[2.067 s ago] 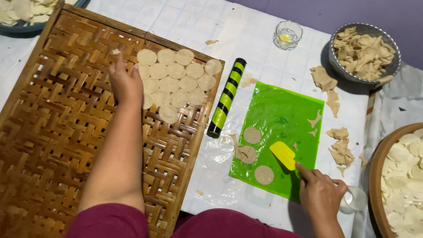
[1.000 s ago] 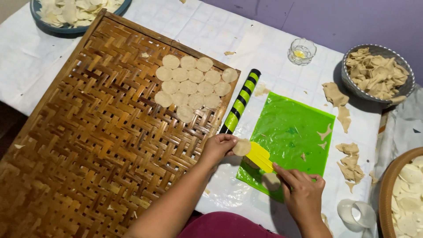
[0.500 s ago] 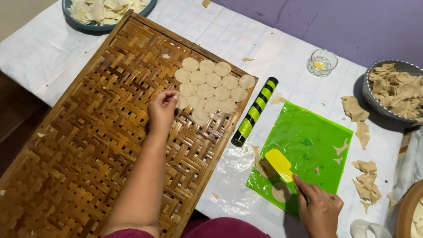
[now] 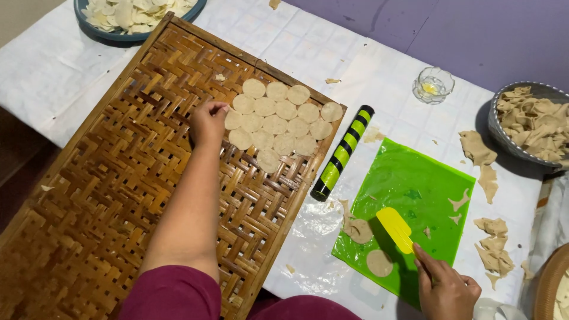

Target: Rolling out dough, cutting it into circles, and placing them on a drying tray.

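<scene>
My left hand [image 4: 207, 121] rests on the woven bamboo tray [image 4: 106, 195], fingertips touching the left edge of a cluster of several round dough discs [image 4: 278, 121]. My right hand [image 4: 444, 290] grips a yellow spatula [image 4: 396, 228] over the green mat [image 4: 415, 189]. One dough disc [image 4: 379, 262] and a folded dough piece [image 4: 357, 228] lie on the mat's near left part, next to the spatula blade.
A black and green striped rolling pin [image 4: 342, 153] lies between tray and mat. Dough scraps [image 4: 489, 249] sit right of the mat; a grey bowl of scraps [image 4: 533, 124] stands far right. A small glass dish [image 4: 432, 85] and a blue plate of pieces [image 4: 133, 15] stand at the back.
My left hand carried a dough disc from the mat to the tray and laid it at the cluster's left edge. The spatula shifted slightly over the mat.
</scene>
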